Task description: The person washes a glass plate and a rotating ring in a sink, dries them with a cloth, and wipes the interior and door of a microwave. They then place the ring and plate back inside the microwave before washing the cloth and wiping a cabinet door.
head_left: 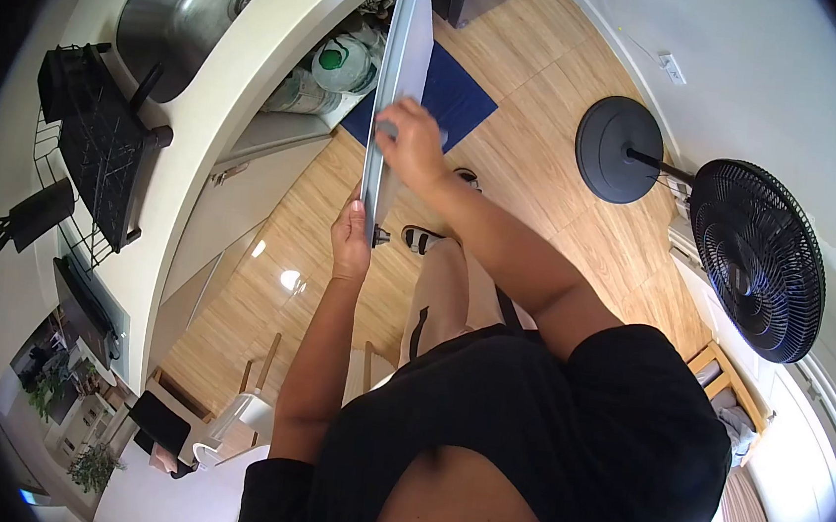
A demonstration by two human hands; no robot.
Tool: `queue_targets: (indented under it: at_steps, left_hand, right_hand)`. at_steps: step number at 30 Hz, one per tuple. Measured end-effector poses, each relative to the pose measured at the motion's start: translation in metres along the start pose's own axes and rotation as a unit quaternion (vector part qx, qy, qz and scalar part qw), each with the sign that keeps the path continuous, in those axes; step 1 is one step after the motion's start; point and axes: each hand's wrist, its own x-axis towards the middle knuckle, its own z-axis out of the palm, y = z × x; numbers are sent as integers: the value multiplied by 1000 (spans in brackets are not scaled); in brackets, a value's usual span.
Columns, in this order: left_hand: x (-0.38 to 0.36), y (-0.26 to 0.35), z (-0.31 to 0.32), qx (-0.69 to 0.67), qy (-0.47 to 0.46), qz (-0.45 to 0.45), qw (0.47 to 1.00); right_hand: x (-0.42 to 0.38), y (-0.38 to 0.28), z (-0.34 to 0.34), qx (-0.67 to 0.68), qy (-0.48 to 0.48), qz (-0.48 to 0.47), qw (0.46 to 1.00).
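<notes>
An open cabinet door (411, 52), pale grey, stands nearly edge-on below the counter. My left hand (350, 240) is closed around the door's near end, thumb along its edge. Beside that thumb, a small dark metal fitting (380, 237) sticks out from the door. Farther along the same edge, my right hand (413, 143) is closed, fingers bent, around a small grey thing (387, 129) pressed to the door; blur hides its kind. Inside the cabinet are a clear plastic bottle with a green cap (333, 58) and other plastic-wrapped items (298, 93).
A counter (216, 94) with a steel sink (187, 7) and black dish rack (100, 144) curves along the left. A blue mat (463, 91) lies past the door. A black standing fan (756, 261) is at right. My sandalled feet (422, 239) are beneath me.
</notes>
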Motion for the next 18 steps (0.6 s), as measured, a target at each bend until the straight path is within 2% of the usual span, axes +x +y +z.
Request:
queue_targets:
  at_steps: [7, 8, 9, 10, 12, 14, 16, 18]
  left_hand:
    - [-5, 9, 4, 49, 14, 25, 998]
    - [-7, 13, 6, 29, 6, -16, 999]
    - [-10, 16, 6, 9, -2, -60, 998]
    - [-11, 17, 6, 9, 1, -61, 998]
    - [-9, 19, 6, 23, 10, -49, 998]
    - [-9, 19, 7, 34, 20, -41, 998]
    - [-10, 18, 10, 36, 24, -40, 998]
    - [-7, 19, 7, 73, 22, -25, 997]
  right_hand:
    - [156, 58, -5, -123, 159, -49, 978]
    - [181, 69, -5, -129, 198, -66, 969]
    - [206, 84, -3, -188, 216, -46, 957]
    - [232, 74, -13, -168, 144, 131, 966]
    - [278, 112, -6, -65, 276, 165, 945]
    - [279, 99, -22, 127, 323, 140, 927]
    - [264, 99, -37, 114, 337, 56, 933]
    - [232, 85, -43, 376, 308, 92, 869]
